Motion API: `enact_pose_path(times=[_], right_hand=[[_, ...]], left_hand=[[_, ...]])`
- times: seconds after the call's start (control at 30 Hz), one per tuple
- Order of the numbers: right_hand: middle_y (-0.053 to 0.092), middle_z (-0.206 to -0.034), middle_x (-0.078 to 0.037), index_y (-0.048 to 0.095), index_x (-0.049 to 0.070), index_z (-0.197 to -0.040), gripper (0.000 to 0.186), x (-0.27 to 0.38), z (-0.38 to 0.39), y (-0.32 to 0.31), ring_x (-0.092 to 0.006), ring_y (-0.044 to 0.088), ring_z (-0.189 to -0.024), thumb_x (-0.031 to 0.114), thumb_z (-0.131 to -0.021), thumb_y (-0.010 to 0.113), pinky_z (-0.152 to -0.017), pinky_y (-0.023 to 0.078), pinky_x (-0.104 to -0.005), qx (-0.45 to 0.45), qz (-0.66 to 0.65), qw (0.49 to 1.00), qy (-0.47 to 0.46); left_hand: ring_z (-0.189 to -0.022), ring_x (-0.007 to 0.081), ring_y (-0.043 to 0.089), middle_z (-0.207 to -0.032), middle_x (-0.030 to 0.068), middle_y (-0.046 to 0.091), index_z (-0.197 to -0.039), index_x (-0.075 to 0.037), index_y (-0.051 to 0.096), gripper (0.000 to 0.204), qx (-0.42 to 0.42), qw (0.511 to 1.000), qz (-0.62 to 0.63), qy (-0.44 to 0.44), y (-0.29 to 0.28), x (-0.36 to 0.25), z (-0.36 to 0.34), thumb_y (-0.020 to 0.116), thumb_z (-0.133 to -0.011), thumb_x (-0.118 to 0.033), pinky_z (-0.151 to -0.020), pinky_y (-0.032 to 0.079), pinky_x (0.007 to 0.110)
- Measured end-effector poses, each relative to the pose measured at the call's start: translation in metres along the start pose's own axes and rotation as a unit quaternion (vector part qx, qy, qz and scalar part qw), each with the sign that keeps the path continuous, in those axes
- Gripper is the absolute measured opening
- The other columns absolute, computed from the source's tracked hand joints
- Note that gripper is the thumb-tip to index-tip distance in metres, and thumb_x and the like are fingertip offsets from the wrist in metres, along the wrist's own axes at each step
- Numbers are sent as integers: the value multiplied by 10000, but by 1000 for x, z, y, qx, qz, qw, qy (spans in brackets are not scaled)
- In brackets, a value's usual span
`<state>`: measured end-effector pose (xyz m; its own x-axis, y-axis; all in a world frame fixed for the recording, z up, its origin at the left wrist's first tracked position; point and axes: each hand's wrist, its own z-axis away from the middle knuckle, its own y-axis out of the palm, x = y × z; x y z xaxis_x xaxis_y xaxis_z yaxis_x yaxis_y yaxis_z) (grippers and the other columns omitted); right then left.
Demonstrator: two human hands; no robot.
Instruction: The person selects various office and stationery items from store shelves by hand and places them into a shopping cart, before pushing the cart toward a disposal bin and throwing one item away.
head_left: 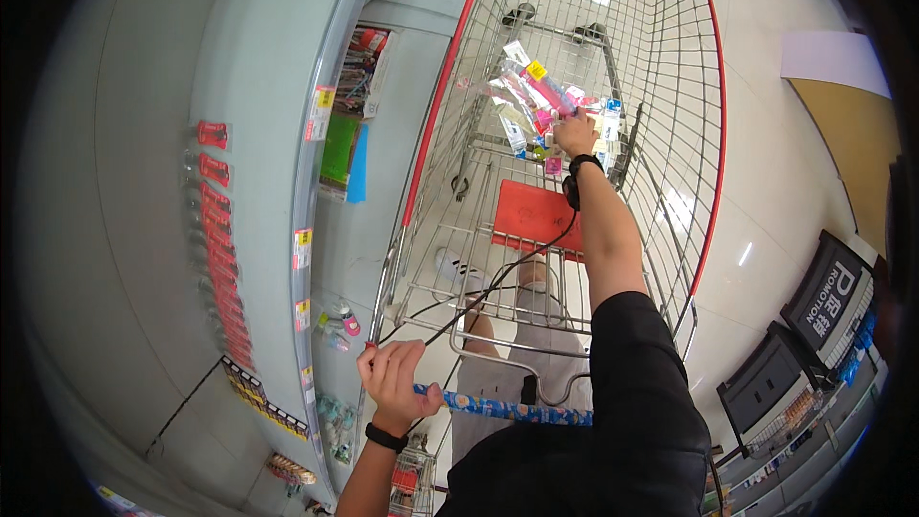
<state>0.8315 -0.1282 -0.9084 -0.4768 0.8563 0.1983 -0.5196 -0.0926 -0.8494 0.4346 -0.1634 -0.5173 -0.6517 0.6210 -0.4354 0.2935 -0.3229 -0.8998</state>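
Note:
A wire shopping cart (716, 115) with red rims stands in front of me. My left hand (394, 385) is closed around the left end of its blue patterned handle (517, 410). My right hand (577, 134), a black watch on the wrist, reaches down into the basket. Its fingers are curled at the lower end of a long pink-and-blue packet (550, 89) with a yellow label; the fingertips are partly hidden. Around it lies a loose pile of small packaged goods (517, 115), mostly clear, white and pink.
A red panel (529, 211) sits at the cart's near end, with a black cable (507, 273) crossing it. To the left runs a grey shelf (258, 86) with price tags and hanging red packs (218, 239). Black bins (766, 388) stand at the right.

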Motion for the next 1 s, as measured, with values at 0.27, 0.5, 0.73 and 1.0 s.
enact_pose_path(times=[0.27, 0.5, 0.73, 1.0], right_hand=[[708, -849, -147, 727, 40, -920, 189, -12, 43, -68, -313, 682, -789, 142, -816, 606, -741, 530, -375, -142, -253, 954, -82], [678, -1021, -133, 489, 28, -1218, 368, 16, 179, -211, -152, 641, -830, 48, -875, 620, -737, 520, -260, -59, -635, 755, -152], [667, -966, -69, 635, -37, -1071, 184, 120, 414, -404, -105, 611, -896, 53, -912, 621, -796, 479, -226, -145, -581, 723, -344], [637, -869, -83, 691, -3, -870, 103, 306, 714, -490, -193, 572, -842, -40, -774, 697, -799, 443, -305, -313, -376, 500, -715]], left_hand=[[-941, 263, 587, -1020, 93, 647, -1057, -13, 610, 437, -28, 1000, -2, -5, -4, -10, 15, 574, -730, -300, -882, 367, 432], [-972, 297, 545, -1064, 121, 591, -1126, -33, 550, 446, -118, 992, 43, -13, -4, -22, 64, 642, -730, -216, -887, 376, 464], [-931, 312, 525, -970, 128, 546, -1114, -47, 545, 367, -254, 963, 32, -80, -55, -23, 119, 645, -786, -177, -822, 405, 420], [-1031, 328, 507, -1004, 136, 524, -1110, -43, 510, 375, -339, 920, 169, -94, -166, -1, 232, 648, -774, -136, -892, 412, 410]])
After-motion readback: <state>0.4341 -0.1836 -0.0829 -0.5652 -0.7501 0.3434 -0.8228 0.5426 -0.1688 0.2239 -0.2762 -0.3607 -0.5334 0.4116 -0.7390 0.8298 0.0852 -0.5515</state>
